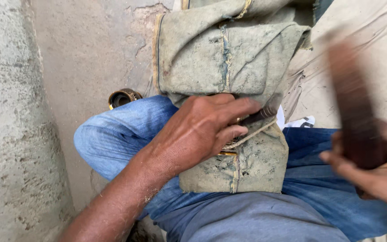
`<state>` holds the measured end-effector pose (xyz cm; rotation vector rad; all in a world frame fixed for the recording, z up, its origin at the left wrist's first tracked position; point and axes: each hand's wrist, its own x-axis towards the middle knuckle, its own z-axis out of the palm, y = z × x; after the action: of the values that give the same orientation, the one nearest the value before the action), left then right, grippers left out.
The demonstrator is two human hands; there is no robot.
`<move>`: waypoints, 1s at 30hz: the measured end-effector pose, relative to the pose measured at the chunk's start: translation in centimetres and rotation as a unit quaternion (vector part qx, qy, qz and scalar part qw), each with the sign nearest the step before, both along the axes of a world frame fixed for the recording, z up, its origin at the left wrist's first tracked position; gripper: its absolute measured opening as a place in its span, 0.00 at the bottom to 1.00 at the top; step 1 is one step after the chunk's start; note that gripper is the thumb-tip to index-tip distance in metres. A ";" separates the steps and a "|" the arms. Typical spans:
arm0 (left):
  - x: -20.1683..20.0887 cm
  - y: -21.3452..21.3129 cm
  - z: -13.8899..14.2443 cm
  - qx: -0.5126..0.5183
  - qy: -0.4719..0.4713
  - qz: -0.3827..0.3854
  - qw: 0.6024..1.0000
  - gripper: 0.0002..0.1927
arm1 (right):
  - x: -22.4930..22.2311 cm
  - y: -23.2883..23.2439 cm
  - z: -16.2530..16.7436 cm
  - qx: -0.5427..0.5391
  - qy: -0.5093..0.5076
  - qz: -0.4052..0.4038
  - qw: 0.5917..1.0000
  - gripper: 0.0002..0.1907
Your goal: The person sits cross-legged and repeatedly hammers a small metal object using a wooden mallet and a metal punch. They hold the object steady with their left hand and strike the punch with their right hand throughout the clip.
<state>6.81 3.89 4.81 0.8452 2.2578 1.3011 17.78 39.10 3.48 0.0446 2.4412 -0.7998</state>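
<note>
Denim cloth (pixel 229 58), worn and greenish, lies folded over your blue-jeaned leg (pixel 113 134); your left hand (pixel 202 130) presses down on it, fingers closed around a thin dark rod (pixel 258 115) and pinning a brass-coloured piece (pixel 227 153) whose edge peeks out below your fingers; your right hand (pixel 377 170) is blurred, curled around a dark flat tool (pixel 352 107) raised well apart from the cloth; a brass ring (pixel 123 97) sits on the concrete floor (pixel 90 49) just beside your knee.
</note>
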 end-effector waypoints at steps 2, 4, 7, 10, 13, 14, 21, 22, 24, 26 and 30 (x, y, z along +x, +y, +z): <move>0.7 -0.2 -0.4 0.018 -0.008 0.030 0.999 0.20 | -1.3 1.4 -0.4 0.087 -0.131 0.000 0.988 0.12; 1.2 -0.3 -0.8 0.030 -0.009 0.054 0.998 0.19 | -1.7 2.2 -0.8 0.091 -0.086 -0.006 0.992 0.15; 1.8 -0.5 -1.1 0.041 -0.010 0.094 0.995 0.19 | -2.8 3.2 -1.2 0.060 0.020 0.021 0.998 0.21; 2.4 -0.8 -1.1 0.049 -0.029 0.137 0.989 0.20 | -4.1 3.5 -0.8 0.039 0.067 0.077 0.994 0.26; 2.9 -0.6 -1.4 0.040 -0.051 0.176 0.982 0.19 | -5.5 2.6 -0.1 0.046 0.105 0.083 0.990 0.29; 3.2 -0.4 -1.5 0.040 -0.078 0.205 0.975 0.19 | -6.2 2.1 0.3 0.049 0.115 0.085 0.989 0.29; 5.9 1.8 -1.9 0.064 -0.078 0.351 0.931 0.17 | -11.5 -2.2 3.5 0.029 0.184 0.159 0.970 0.28; 5.9 1.8 -1.9 0.065 -0.083 0.350 0.931 0.16 | -11.7 -2.9 4.0 0.032 0.182 0.163 0.969 0.28; 6.0 1.9 -1.9 0.066 -0.100 0.349 0.929 0.16 | -12.0 -4.1 4.9 0.033 0.182 0.169 0.968 0.29; 5.9 1.9 -2.0 0.077 -0.108 0.343 0.930 0.17 | -12.2 -5.0 5.4 0.024 0.199 0.163 0.966 0.29; 5.8 2.0 -1.9 0.050 -0.062 0.333 0.940 0.19 | -12.8 -5.6 5.6 -0.054 0.231 0.150 0.960 0.32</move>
<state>12.59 5.90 2.86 -0.0118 2.4816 1.6955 5.00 33.49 9.09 -0.6037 2.7300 -0.8753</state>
